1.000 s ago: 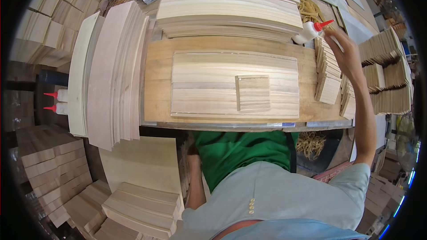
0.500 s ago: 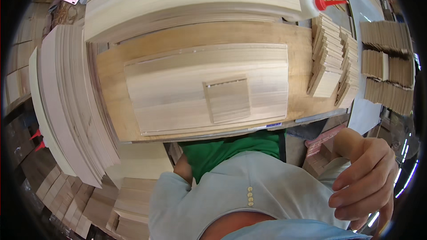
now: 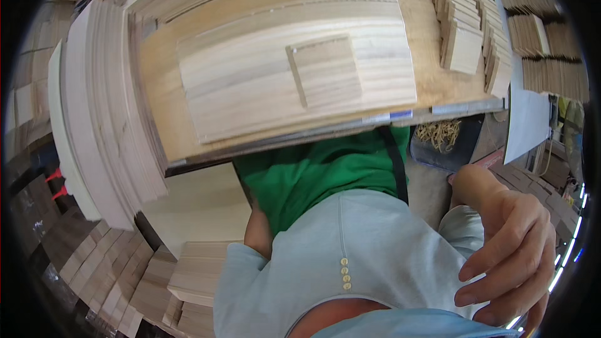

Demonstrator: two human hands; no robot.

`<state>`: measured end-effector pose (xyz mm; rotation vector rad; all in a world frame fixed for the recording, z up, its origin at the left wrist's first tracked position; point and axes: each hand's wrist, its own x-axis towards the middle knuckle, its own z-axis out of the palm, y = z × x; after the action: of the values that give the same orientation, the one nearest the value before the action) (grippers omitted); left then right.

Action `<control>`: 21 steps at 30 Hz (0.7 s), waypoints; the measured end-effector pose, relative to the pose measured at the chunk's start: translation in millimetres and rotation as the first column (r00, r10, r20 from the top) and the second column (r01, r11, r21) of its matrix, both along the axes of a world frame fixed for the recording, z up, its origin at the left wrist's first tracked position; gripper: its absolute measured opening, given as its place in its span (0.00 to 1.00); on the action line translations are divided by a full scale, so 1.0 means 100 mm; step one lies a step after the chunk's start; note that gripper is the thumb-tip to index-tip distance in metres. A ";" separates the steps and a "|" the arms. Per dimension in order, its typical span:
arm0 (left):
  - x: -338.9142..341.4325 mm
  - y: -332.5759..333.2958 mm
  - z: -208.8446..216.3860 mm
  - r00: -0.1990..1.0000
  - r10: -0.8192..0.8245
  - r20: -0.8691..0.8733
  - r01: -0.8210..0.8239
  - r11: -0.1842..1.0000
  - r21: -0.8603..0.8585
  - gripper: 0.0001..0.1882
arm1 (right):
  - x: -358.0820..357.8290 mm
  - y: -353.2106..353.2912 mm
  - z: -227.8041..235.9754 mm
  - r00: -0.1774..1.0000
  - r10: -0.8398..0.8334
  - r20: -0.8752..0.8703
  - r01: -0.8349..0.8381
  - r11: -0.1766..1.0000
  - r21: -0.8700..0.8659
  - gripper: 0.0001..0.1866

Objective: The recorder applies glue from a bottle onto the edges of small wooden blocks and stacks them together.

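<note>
My right hand [image 3: 510, 253] is raised at the lower right, close to the camera. Its fingers are loosely bent and spread apart, and nothing shows between them. Of my left arm only a bare part [image 3: 257, 235] below the sleeve appears; the hand is out of sight. In front of me a large pale wooden panel [image 3: 244, 94] lies on a brown work board [image 3: 161, 75]. A small square wooden piece [image 3: 327, 74] rests on that panel, right of its middle. Neither hand touches them.
Leaning stacks of small wooden pieces [image 3: 463, 47] stand at the board's right end. Tall stacks of boards [image 3: 97, 106] line the left. A dark bin [image 3: 444, 144] with yellowish strips sits below the table's edge. More wooden blocks [image 3: 106, 269] are piled at lower left.
The view has tilted down, so the table and panel sit higher and the dark bin shows. The red-tipped white glue bottle is mostly out of view at the top. My right hand stays raised.
</note>
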<state>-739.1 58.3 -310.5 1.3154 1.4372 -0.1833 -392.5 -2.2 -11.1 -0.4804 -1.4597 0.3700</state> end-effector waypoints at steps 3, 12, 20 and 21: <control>0.09 0.09 -0.02 0.996 0.075 0.048 -0.079 0.993 0.082 0.18 | -0.18 -0.21 0.11 0.997 0.069 0.036 -0.071 0.995 0.071 0.11; -0.48 0.22 -0.11 0.984 0.100 0.148 -0.156 0.884 0.441 0.18 | -0.54 -0.66 0.14 0.978 0.175 0.112 -0.198 0.949 0.246 0.09; -0.02 0.27 0.79 0.844 0.152 0.514 -0.389 0.834 0.391 0.13 | -0.23 -1.14 -0.19 0.907 -0.415 -0.069 0.402 0.903 -0.151 0.12; 0.04 0.27 0.90 0.856 0.136 0.499 -0.357 0.853 0.380 0.13 | -0.18 -1.16 -0.32 0.880 -0.475 -0.024 0.457 0.858 -0.234 0.12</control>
<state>-734.6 85.7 -220.1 1.4028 1.2603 0.6546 -410.1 -118.2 -42.9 -0.9687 -1.1777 0.1585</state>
